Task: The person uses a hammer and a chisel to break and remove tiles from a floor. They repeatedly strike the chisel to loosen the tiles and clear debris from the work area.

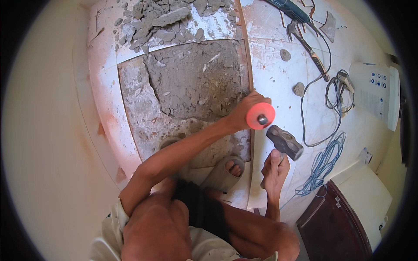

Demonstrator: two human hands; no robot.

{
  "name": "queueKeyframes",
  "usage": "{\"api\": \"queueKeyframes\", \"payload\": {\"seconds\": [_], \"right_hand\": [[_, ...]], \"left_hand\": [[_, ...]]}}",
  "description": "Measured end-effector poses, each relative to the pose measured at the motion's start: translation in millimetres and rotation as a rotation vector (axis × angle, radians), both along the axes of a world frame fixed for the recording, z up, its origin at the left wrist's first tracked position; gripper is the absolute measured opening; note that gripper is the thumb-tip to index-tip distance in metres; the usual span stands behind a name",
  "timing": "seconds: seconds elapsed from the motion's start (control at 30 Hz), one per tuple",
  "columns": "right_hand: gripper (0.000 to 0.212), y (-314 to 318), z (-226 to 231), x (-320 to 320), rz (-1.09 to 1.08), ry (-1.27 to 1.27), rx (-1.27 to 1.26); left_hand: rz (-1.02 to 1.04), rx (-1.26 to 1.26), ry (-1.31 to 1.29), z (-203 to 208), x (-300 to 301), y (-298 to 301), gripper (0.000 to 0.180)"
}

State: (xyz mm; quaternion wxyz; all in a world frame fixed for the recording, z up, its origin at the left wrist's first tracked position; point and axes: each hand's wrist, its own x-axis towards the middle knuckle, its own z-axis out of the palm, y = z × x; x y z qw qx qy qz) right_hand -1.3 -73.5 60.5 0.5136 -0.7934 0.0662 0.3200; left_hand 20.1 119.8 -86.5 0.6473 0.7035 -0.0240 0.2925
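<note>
My left hand [248, 106] is wrapped round a chisel with a round pink-red hand guard [257, 114]; its steel striking end points up toward me. The chisel's tip is hidden beneath my hand, by the thin brown strip [250, 71] at the right side of the broken-out floor patch [191, 82]. Gripped by its handle in my right hand [275, 172] is a club hammer [285, 142], its metal head just below and right of the guard, apart from the chisel. My sandaled foot [230, 169] rests at the patch's near edge.
Grey rubble [161, 21] is heaped beyond the patch. On the white tiles to the right lie a power tool [289, 11], a claw hammer [309, 50], a black cable [302, 108] and a blue wire coil [324, 165]. A dark red cabinet [335, 222] stands at lower right.
</note>
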Motion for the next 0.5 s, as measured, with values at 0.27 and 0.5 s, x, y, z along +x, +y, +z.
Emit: {"api": "queueKeyframes", "payload": {"seconds": [0.27,0.5], "right_hand": [[0.046,-12,12,-9,0.031,0.021,0.018],[0.046,9,24,9,0.075,0.014,-0.006]], "left_hand": [[0.418,-0.685,0.447,11,-50,75,0.010],[-0.037,-0.203,0.523,36,-15,59,0.024]]}}
